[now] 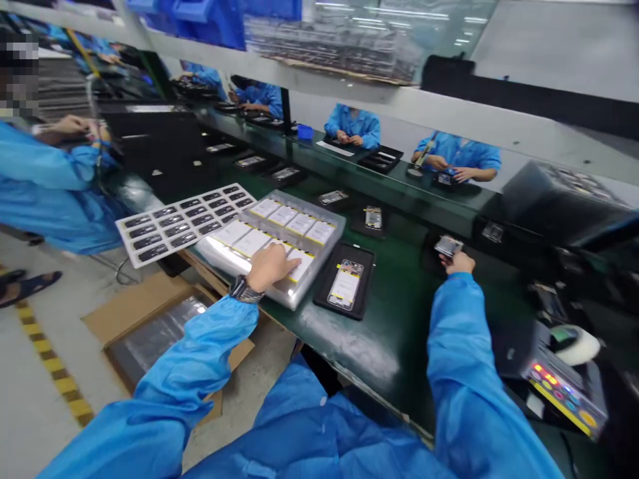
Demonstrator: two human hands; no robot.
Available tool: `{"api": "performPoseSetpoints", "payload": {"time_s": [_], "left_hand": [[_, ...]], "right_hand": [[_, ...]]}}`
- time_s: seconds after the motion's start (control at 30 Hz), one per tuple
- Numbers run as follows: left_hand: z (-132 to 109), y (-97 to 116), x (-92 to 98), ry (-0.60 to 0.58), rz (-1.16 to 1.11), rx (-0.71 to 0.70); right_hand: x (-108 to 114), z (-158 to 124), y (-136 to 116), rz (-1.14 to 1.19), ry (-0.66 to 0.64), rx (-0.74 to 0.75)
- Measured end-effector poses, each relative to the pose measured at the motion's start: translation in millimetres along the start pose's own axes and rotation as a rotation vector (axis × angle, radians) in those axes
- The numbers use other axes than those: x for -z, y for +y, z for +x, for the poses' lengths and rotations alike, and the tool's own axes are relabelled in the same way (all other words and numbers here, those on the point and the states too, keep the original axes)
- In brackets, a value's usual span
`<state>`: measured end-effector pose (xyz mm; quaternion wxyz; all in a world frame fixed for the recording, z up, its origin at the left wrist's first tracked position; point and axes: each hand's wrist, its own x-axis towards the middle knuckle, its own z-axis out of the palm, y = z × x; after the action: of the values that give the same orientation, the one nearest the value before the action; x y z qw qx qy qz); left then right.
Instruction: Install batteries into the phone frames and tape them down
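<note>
My left hand [272, 267], with a dark watch at its wrist, reaches over a clear plastic tray [304, 298] of white phone batteries. Its fingers are bent down onto a phone battery [300, 263] in the near row, and the fingertips are partly hidden. Out to the right, my right hand [460, 263] is closed round the near edge of an opened phone [448, 245]. Between my hands lies a black mat [324, 293] bearing another opened phone [345, 285] with a white battery in it.
Left of the tray, a white sheet with dark parts [130, 247] overhangs the bench edge. More opened phones [373, 217] stand farther back. At right are a tape roll [574, 344] and a device with a lit display [564, 389]. A cardboard box [164, 293] sits below; co-workers in blue sit around.
</note>
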<state>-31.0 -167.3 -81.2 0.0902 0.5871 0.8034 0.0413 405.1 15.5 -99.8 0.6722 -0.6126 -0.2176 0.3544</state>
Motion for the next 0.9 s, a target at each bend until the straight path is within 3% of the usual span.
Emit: {"api": "performPoseSetpoints", "payload": {"time_s": [0.17, 0.3, 0.4, 0.5, 0.6, 0.67, 0.73, 0.8, 0.9], "left_hand": [[-6.6, 4.6, -8.8, 0.056, -0.005, 0.123], [4.6, 2.8, -1.1, -0.006, -0.186, 0.211], [8.4, -4.9, 13.2, 0.028, -0.377, 0.15], [-1.3, 1.9, 20.5, 0.161, -0.616, 0.031], [-23.6, 47.3, 11.5, 0.18, -1.096, -0.08], [-41.3, 96.4, -2.4, 0.01, -1.351, -0.184], [-56.7, 147.2, -18.8, -0.218, -1.433, -0.278], [-67.0, 187.1, -34.7, -0.36, -1.417, -0.33], [-74.0, 215.5, -53.1, -0.402, -1.39, -0.4]], "right_hand": [[17.4, -34.3, 15.9, 0.146, -0.164, -0.077], [38.7, -67.7, 26.3, 0.247, -0.316, -0.058], [60.3, -88.5, 24.6, 0.297, -0.398, -0.022], [83.1, -111.6, 23.0, 0.32, -0.455, 0.086], [101.1, -143.6, 30.4, 0.296, -0.461, 0.113], [107.5, -167.1, 39.5, 0.285, -0.454, 0.079], [110.2, -188.1, 49.0, 0.278, -0.46, 0.045], [111.5, -204.2, 56.3, 0.268, -0.471, 0.029], [114.4, -217.8, 62.0, 0.238, -0.472, 0.045]]}}
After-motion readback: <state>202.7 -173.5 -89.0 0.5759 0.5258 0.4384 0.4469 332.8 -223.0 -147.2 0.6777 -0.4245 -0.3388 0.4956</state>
